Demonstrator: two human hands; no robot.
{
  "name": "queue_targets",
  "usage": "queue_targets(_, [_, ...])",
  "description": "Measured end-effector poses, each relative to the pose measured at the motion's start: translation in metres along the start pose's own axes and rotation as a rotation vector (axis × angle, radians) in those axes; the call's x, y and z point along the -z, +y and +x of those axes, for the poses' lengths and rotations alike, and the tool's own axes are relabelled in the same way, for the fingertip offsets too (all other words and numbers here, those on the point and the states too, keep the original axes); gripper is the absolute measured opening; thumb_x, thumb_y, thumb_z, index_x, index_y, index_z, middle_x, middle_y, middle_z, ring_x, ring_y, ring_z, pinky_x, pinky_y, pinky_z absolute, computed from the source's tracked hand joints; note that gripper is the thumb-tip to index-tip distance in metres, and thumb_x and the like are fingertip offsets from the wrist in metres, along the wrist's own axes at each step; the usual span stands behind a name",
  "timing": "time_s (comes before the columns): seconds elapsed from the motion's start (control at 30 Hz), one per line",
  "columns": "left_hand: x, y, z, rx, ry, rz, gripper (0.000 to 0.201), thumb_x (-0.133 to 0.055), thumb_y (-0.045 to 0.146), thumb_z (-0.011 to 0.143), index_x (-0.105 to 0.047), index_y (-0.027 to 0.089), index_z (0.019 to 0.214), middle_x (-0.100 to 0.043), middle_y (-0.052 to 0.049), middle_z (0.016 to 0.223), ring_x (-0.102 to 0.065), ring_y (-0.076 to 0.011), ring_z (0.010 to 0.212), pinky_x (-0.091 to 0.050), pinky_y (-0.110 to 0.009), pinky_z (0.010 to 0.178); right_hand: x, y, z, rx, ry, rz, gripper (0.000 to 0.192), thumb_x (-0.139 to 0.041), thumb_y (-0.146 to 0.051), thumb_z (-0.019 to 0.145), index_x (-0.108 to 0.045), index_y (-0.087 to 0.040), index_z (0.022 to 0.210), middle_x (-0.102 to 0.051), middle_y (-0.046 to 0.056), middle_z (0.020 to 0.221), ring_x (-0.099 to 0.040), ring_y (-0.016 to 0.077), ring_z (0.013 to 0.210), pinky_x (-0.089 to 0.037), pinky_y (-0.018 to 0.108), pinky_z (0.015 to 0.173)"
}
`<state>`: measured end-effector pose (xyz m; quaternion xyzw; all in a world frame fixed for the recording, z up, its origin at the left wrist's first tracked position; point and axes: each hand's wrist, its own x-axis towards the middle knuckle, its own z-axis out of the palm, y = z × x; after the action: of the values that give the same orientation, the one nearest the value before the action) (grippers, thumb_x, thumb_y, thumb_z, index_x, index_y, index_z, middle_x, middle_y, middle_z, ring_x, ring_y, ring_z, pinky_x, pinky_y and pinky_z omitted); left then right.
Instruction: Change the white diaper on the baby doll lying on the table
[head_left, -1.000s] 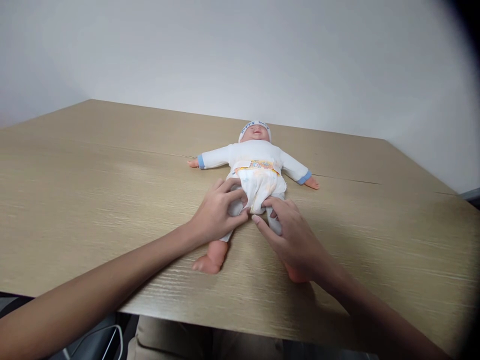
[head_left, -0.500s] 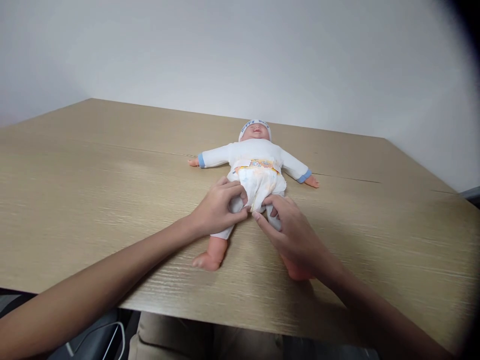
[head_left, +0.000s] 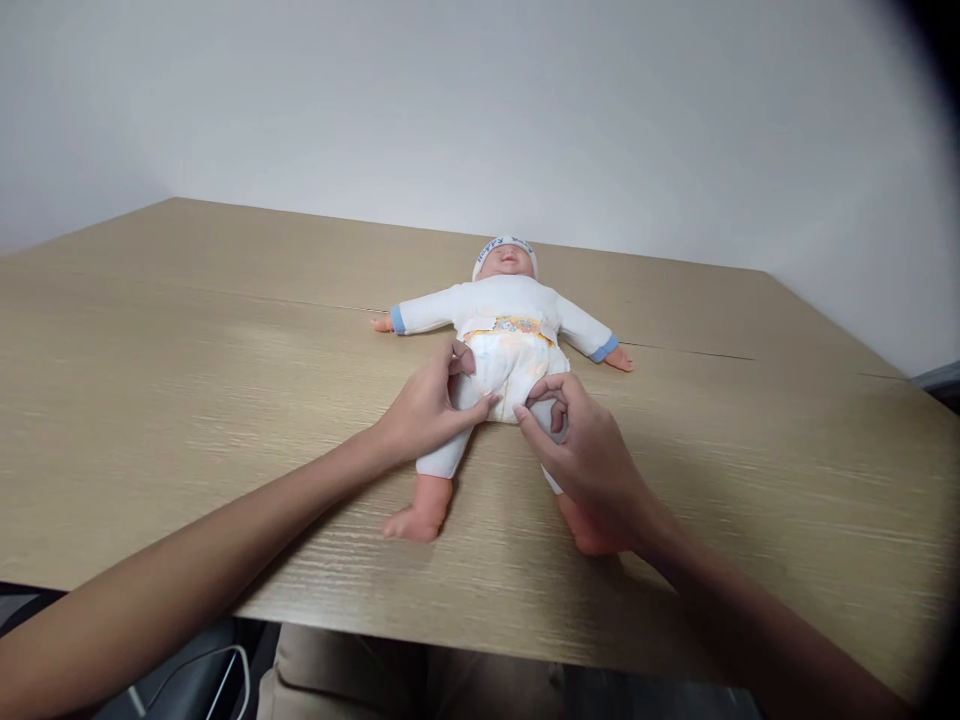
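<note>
Wooden table [head_left: 225, 330], baby doll [head_left: 504, 300] lying face up, left hand [head_left: 427, 405] and right hand [head_left: 585, 450] pinching its diaper [head_left: 506, 365]

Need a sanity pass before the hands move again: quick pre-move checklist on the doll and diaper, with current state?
1. Doll flat on its back on the table: ok.
2. Diaper sits around the doll's hips: ok.
3. Left hand pinches the diaper's lower edge: ok.
4. Right hand grips the other lower edge: ok.
5. Waist tabs fastened: cannot tell.
6. Doll clear of the table edge: ok.
</note>
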<state>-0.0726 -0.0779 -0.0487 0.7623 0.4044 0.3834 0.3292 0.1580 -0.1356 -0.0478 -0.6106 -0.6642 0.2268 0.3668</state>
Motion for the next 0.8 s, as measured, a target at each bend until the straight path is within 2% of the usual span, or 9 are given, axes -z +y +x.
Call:
queue_targets(0.13, [-0.002,0.004,-0.001,0.202,0.083,-0.143,0.054,-0.087,0.048,0.089,-0.050,0.021,0.116,-0.066,-0.001,0.109,-0.061,-0.0136,0.092,-0.047,-0.031,0.083,0.003,0.000,0.001,-0.011,0.011,0.035,0.034,-0.074,-0.047,0.094,-0.065,-0.021,0.114,-0.069,-0.001,0.092,-0.050,0.0099,0.068,-0.038,0.029,0.070])
queue_targets(0.27, [0.000,0.006,0.000,0.364,0.090,-0.194,0.062,-0.093,0.057,0.082,-0.059,0.020,0.120,-0.074,-0.002,0.106,-0.066,-0.0154,0.092,-0.048,-0.032,0.084,0.006,0.002,0.002,-0.045,0.006,0.052,0.037,-0.078,-0.049,0.094,-0.065,-0.023,0.116,-0.075,-0.003,0.101,-0.053,0.0094,0.069,-0.040,0.028,0.070])
queue_targets(0.4, [0.007,0.011,0.002,0.389,0.031,-0.177,0.062,-0.093,0.061,0.081,-0.067,0.018,0.118,-0.076,-0.004,0.110,-0.068,-0.0170,0.095,-0.050,-0.033,0.084,0.012,0.002,0.006,-0.071,-0.008,0.041,0.038,-0.082,-0.052,0.091,-0.069,-0.024,0.113,-0.078,-0.004,0.106,-0.056,0.0103,0.071,-0.041,0.029,0.073])
queue_targets(0.53, [0.014,0.015,0.003,0.330,-0.061,-0.115,0.053,-0.088,0.063,0.086,-0.073,0.017,0.108,-0.076,-0.002,0.107,-0.066,-0.0152,0.092,-0.048,-0.031,0.081,0.015,0.000,0.008,-0.063,-0.036,0.014,0.033,-0.083,-0.050,0.091,-0.074,-0.025,0.111,-0.079,-0.004,0.105,-0.057,0.0123,0.073,-0.040,0.032,0.078])
queue_targets(0.67, [0.016,0.014,0.003,0.281,-0.163,0.019,0.051,-0.077,0.067,0.094,-0.068,0.018,0.089,-0.057,0.003,0.080,-0.047,-0.0102,0.075,-0.033,-0.031,0.068,0.014,-0.001,0.006,-0.020,-0.044,-0.040,0.028,-0.079,-0.048,0.095,-0.075,-0.026,0.112,-0.079,-0.003,0.106,-0.062,0.0186,0.089,-0.040,0.036,0.090])
queue_targets(0.73, [0.016,0.014,0.002,0.292,-0.176,0.029,0.054,-0.075,0.069,0.095,-0.063,0.018,0.085,-0.050,0.004,0.077,-0.043,-0.0101,0.073,-0.030,-0.031,0.067,0.013,-0.001,0.004,-0.001,-0.045,-0.071,0.026,-0.078,-0.048,0.096,-0.075,-0.027,0.112,-0.079,-0.002,0.106,-0.062,0.0208,0.094,-0.039,0.038,0.094])
queue_targets(0.8, [0.016,0.015,0.003,0.313,-0.174,0.010,0.056,-0.076,0.071,0.093,-0.061,0.018,0.085,-0.048,0.004,0.078,-0.042,-0.0103,0.074,-0.031,-0.031,0.067,0.012,-0.001,0.003,0.024,-0.038,-0.088,0.025,-0.077,-0.046,0.096,-0.075,-0.026,0.112,-0.078,-0.001,0.106,-0.060,0.0214,0.095,-0.038,0.039,0.096])
